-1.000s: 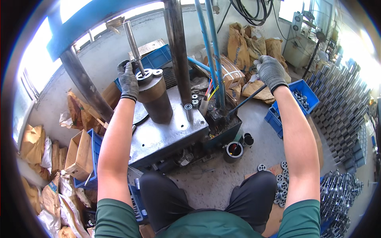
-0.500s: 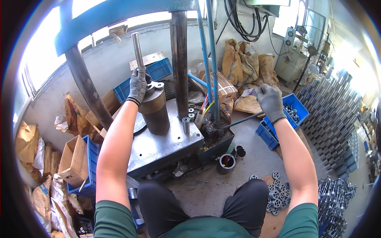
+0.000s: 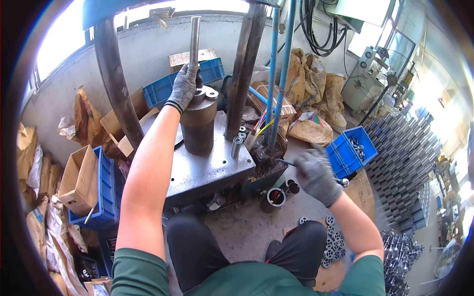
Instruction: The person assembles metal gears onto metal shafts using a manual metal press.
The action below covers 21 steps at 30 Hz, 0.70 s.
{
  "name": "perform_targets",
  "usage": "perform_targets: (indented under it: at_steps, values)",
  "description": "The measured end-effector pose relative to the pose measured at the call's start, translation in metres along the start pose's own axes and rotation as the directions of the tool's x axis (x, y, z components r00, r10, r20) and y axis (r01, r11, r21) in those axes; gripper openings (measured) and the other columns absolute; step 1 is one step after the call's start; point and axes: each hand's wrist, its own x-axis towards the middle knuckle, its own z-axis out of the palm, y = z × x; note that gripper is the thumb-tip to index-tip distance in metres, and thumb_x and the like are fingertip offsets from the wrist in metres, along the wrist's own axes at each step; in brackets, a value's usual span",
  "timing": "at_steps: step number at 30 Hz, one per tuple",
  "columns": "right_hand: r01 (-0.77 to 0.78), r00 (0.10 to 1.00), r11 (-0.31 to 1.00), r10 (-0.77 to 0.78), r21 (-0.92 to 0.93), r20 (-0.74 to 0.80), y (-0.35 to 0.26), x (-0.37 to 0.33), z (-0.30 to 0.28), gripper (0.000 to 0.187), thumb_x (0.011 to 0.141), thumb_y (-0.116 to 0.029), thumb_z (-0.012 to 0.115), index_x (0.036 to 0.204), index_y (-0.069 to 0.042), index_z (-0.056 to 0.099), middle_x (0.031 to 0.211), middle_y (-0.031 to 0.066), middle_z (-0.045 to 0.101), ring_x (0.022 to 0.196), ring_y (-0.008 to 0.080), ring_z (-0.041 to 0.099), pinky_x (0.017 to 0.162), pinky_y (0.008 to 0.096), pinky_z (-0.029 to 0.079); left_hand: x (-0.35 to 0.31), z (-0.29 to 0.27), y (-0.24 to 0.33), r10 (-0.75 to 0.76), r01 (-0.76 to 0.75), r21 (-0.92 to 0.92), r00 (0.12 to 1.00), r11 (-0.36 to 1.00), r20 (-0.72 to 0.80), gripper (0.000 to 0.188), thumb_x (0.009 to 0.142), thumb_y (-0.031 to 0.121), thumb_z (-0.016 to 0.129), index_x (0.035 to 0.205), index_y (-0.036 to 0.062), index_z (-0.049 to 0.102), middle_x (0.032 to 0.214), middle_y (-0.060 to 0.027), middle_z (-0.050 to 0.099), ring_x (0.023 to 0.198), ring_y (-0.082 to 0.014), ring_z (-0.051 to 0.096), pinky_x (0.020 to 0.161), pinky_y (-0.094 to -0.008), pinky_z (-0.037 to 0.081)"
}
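Note:
My left hand (image 3: 185, 88), in a grey glove, is closed round the lower part of an upright shiny metal rod (image 3: 195, 42). Beneath that hand a thick dark steel cylinder (image 3: 198, 130) stands on the press table (image 3: 190, 172). On the cylinder's top lies a pale metal part with a round eye (image 3: 211, 92), partly hidden by my fingers. My gloved right hand (image 3: 317, 175), smeared by motion, appears closed over a thin lever (image 3: 286, 162) right of the table. A shiny tip (image 3: 342, 182) shows past the hand's heel.
Two dark press columns (image 3: 242, 74) flank the cylinder. Short metal sleeves (image 3: 237, 146) stand on the table's right corner. Blue bins (image 3: 340, 158) are at the right, beside stacked metal tubes (image 3: 395, 158). Spoked metal wheels (image 3: 333, 241) lie by my right knee.
My right hand has come down and left, and the lever now slopes downward. My left hand still holds the rod upright. The whole view has shifted slightly.

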Motion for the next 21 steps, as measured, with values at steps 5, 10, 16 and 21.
perform_targets:
  at_steps: [5,10,16,21]
  values:
    - [0.025,0.993,0.939,0.015,0.343,-0.114,-0.021,0.061,0.109,0.023,0.083,-0.012,0.071,0.105,-0.006,0.069,0.111,0.0135,0.069,0.104,0.0364,0.064,0.096,0.0478,0.050,0.000,0.014,-0.004,0.008,-0.002,0.071,0.996,0.998,-0.089,0.054,0.104,0.061,0.055,0.107,0.0069,0.058,0.073,-0.0017,0.058,0.062,-0.0119,0.056,0.058,-0.0292,0.047]
    - [-0.066,0.981,0.936,0.124,0.345,-0.149,-0.026,0.109,0.183,0.033,0.083,-0.014,0.072,0.115,-0.007,0.070,0.123,0.0155,0.066,0.113,0.0372,0.063,0.097,0.0478,0.051,-0.007,0.018,0.007,0.008,0.029,0.216,0.986,0.976,-0.166,0.047,0.107,0.055,0.054,0.099,0.0089,0.059,0.072,0.0005,0.057,0.063,-0.0090,0.054,0.059,-0.0274,0.046]
    - [-0.139,0.985,0.974,0.156,0.179,-0.081,-0.032,0.124,0.221,0.028,0.082,-0.026,0.077,0.109,-0.019,0.075,0.117,0.0046,0.072,0.120,0.0283,0.063,0.115,0.0528,0.033,-0.004,0.009,0.001,-0.008,0.034,0.208,0.992,0.978,-0.125,0.066,0.102,0.068,0.051,0.119,0.0058,0.062,0.077,-0.0069,0.065,0.071,-0.0170,0.063,0.067,-0.0348,0.052]
    - [-0.181,0.971,0.926,0.221,0.332,-0.087,-0.032,0.124,0.221,0.022,0.082,-0.023,0.079,0.103,-0.016,0.078,0.111,0.0080,0.073,0.116,0.0306,0.064,0.110,0.0529,0.040,-0.005,0.008,-0.002,0.006,0.015,0.185,0.993,0.983,-0.114,0.063,0.102,0.067,0.053,0.117,0.0062,0.063,0.077,-0.0066,0.066,0.070,-0.0169,0.063,0.066,-0.0342,0.053]
